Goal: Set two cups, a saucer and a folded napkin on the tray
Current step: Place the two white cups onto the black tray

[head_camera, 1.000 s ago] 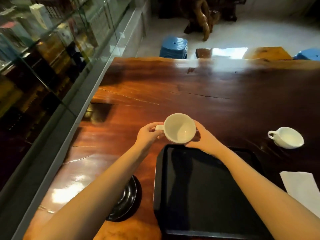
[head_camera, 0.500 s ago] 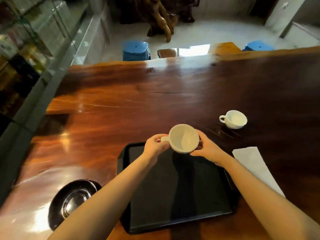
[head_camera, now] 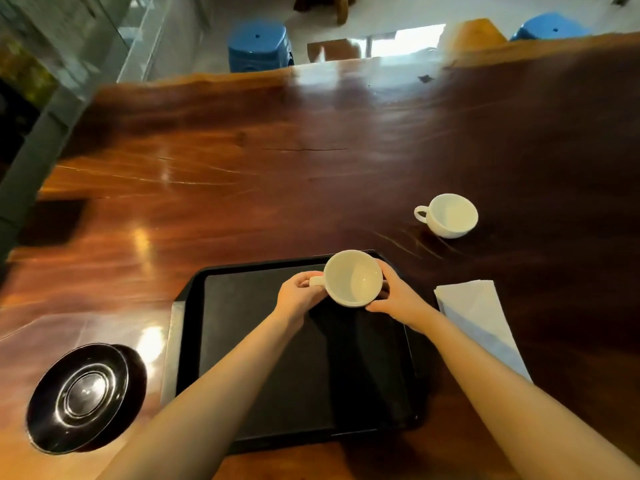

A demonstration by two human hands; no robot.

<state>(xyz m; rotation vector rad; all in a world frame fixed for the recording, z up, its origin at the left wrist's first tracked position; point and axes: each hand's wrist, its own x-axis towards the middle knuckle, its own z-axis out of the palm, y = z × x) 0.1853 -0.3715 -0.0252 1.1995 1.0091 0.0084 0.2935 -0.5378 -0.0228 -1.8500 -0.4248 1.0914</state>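
Head view looks down on a black tray [head_camera: 263, 358], and every place below is given from it. Nearest the camera, two bare forearms reach across its dark floor, which holds nothing that can be seen resting flat on it. Off its near left corner, well apart on the wooden table [head_camera: 214, 174], sits a glossy black saucer [head_camera: 81, 393]. Just beside its right edge lies the folded white napkin [head_camera: 479, 323], also on the table. Over its far right corner both hands hold a white cup [head_camera: 353, 278]: the left hand [head_camera: 298, 294] is pinched on the handle, the right hand [head_camera: 398, 299] is curled against the opposite side of the bowl with the thumb underneath near the base. Whether the cup's foot already touches the tray cannot be told; it looks tipped slightly toward the camera, so I judge it is just short of being set down. Beyond the far right corner, apart on the table, stands the second white cup [head_camera: 450, 216], upright, handle pointing left. Past the table's far edge are blue stools [head_camera: 258, 46]. By this showing the task is at its first placement: one cup arriving, with the other cup, saucer and napkin all left to move onto the tray.
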